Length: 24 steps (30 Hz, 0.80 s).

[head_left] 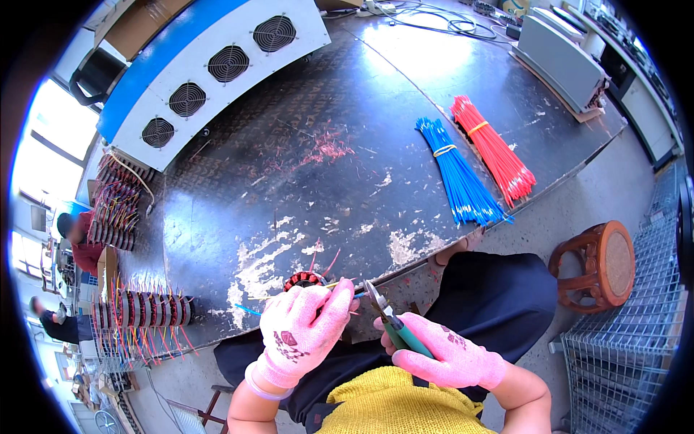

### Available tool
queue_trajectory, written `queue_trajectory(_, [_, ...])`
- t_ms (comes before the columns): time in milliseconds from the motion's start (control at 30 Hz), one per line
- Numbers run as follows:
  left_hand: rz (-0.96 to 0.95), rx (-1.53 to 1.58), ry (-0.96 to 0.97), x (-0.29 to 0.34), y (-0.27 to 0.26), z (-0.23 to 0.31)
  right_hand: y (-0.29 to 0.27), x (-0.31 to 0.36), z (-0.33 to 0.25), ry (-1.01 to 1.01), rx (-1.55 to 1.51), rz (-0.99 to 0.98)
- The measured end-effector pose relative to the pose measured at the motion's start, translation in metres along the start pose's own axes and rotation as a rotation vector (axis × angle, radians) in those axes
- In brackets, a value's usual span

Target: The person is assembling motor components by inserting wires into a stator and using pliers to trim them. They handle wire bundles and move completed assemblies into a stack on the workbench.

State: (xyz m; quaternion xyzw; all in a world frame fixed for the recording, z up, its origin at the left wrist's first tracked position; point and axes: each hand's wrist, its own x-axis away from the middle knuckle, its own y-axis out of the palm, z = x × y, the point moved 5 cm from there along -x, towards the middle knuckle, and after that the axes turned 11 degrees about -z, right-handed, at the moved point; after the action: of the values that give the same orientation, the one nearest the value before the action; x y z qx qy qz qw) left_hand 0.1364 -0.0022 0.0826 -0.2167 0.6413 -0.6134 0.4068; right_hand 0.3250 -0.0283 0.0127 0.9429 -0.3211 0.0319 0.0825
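In my left hand (300, 329), in a pink glove, the fingers are closed on a small wound stator (305, 279) with red windings, at the table's near edge. Thin red wires stick up from it, and a blue wire (248, 309) runs out to the left of the hand. Thumb and forefinger pinch lead ends, partly hidden by the glove. My right hand (444, 352), also gloved, grips green-handled cutting pliers (394, 323). Their jaws are at the wires beside the left fingertips; whether they touch a wire I cannot tell.
A blue wire bundle (459, 173) and a red wire bundle (495, 148) lie at the right. Rows of wired stators (144, 309) stand at the left, below a white-and-blue fan housing (217, 72). A wooden stool (596, 267) and wire-mesh cage (622, 362) are right. People are far left.
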Motion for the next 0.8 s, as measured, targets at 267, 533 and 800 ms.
queue_trajectory(267, [0.014, -0.053, 0.03, -0.004, -0.003, 0.002, 0.001, 0.001, 0.001, -0.02, 0.053, 0.053])
queue_trajectory(533, [-0.186, -0.081, 0.053, 0.007, 0.009, -0.001, 0.014, 0.002, 0.031, 0.174, -0.067, 0.015])
queue_trajectory(800, [-0.316, 0.157, -0.136, 0.031, 0.011, -0.014, 0.009, 0.005, 0.058, 0.11, 0.396, 0.097])
